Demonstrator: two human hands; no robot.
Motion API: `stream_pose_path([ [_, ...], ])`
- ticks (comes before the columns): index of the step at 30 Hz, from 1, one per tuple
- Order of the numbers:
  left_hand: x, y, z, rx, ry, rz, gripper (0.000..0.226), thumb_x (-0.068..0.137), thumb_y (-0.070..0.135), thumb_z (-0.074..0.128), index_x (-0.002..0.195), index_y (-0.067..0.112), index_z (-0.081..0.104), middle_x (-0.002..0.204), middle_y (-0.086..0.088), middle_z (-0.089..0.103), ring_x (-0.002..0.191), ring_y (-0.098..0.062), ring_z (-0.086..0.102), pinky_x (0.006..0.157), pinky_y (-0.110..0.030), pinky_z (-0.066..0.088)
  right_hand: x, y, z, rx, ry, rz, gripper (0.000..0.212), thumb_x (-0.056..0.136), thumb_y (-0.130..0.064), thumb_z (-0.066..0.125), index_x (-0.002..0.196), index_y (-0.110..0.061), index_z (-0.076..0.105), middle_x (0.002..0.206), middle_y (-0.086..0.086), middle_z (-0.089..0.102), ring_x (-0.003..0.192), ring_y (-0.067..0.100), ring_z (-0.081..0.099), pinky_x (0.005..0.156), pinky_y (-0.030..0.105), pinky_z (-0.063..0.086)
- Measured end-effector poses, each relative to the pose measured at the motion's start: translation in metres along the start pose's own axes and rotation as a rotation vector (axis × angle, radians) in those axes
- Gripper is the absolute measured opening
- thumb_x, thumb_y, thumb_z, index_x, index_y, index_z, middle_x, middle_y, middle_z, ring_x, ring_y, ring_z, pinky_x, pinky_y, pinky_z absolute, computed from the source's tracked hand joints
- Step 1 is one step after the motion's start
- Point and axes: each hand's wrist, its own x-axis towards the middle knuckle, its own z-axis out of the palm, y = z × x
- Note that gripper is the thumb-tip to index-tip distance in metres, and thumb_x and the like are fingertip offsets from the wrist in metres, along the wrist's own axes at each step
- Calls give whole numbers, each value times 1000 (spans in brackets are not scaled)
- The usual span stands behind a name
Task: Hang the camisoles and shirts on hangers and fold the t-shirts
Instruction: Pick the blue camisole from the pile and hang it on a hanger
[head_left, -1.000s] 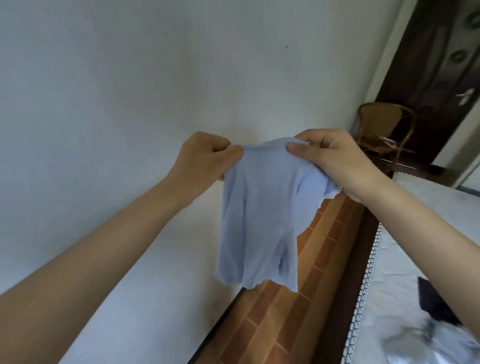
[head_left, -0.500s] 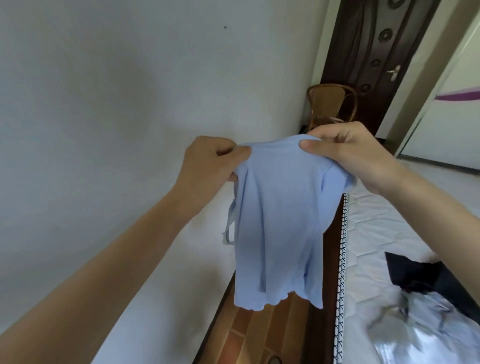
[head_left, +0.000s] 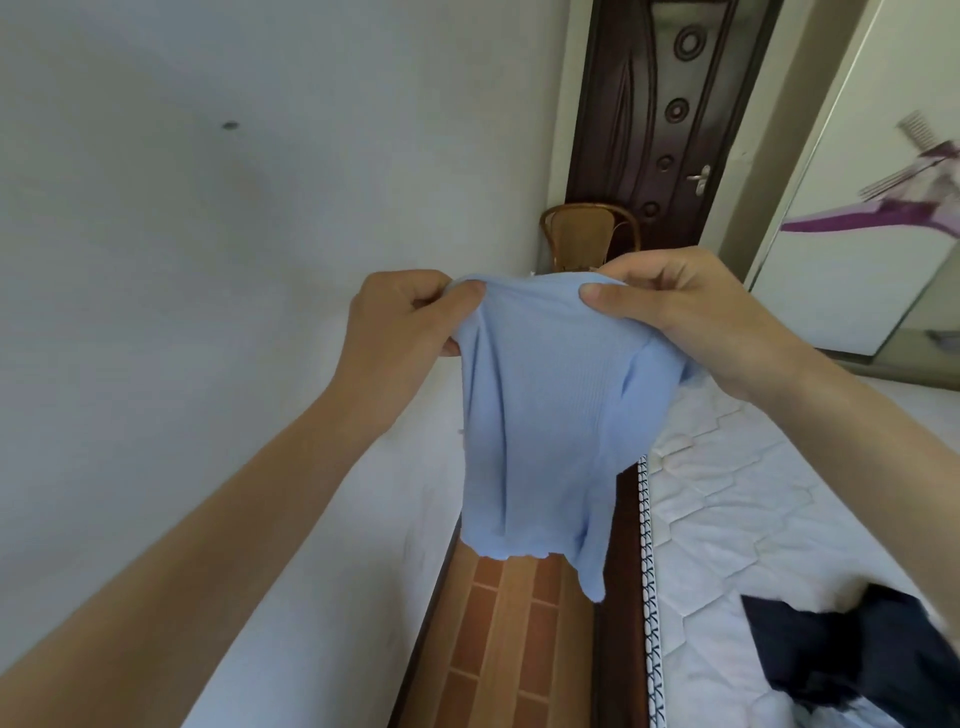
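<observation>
Two hands, left hand (head_left: 402, 322) and right hand (head_left: 691, 306), pinch the top edge of a light blue top (head_left: 545, 426), which hangs over the floor beside the mattress (head_left: 753, 519); a wicker chair (head_left: 589, 234) stands by the door (head_left: 670, 119) beyond.

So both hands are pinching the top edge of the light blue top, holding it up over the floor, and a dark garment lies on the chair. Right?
Not quite. In the head view the dark garment lies on the mattress, not the chair. The rest stands: left hand, right hand, light blue top.
</observation>
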Motion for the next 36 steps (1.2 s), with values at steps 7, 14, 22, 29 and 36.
stream_pose_path([
  [7, 87, -44, 61, -50, 12, -71, 36, 93, 14, 62, 65, -7, 54, 68, -13, 47, 67, -21, 48, 75, -44, 59, 75, 55, -25, -6, 120, 61, 11, 91, -15, 66, 93, -8, 75, 77, -8, 73, 69, 2, 68, 58, 12, 49],
  [14, 191, -90, 118, -117, -32, -61, 34, 91, 18, 63, 70, -8, 58, 72, -18, 53, 69, -24, 53, 72, -37, 60, 150, 105, -53, -33, 277, 107, 11, 91, -18, 68, 83, -16, 76, 79, -5, 73, 70, 2, 66, 62, 12, 49],
  [22, 301, -134, 162, -210, -93, -135, 24, 90, 20, 65, 75, 1, 66, 80, -23, 61, 75, -24, 59, 83, -47, 59, 239, 128, -78, -98, 386, 126, 13, 91, -19, 69, 84, -9, 75, 70, -10, 67, 67, 3, 61, 63, 13, 47],
  [29, 365, -165, 200, -286, -79, -181, 20, 91, 20, 65, 71, 13, 67, 79, -11, 62, 76, -20, 61, 83, -43, 59, 307, 162, -96, -158, 428, 132, 16, 91, -21, 69, 76, -24, 73, 68, -16, 68, 66, -4, 60, 61, 9, 46],
  [36, 421, -210, 237, -250, -87, -164, 22, 88, 22, 67, 67, 13, 66, 75, -12, 61, 74, -24, 59, 83, -53, 56, 365, 221, -127, -110, 426, 194, 12, 90, -20, 69, 81, -18, 76, 71, -9, 71, 68, -8, 63, 62, 7, 48],
])
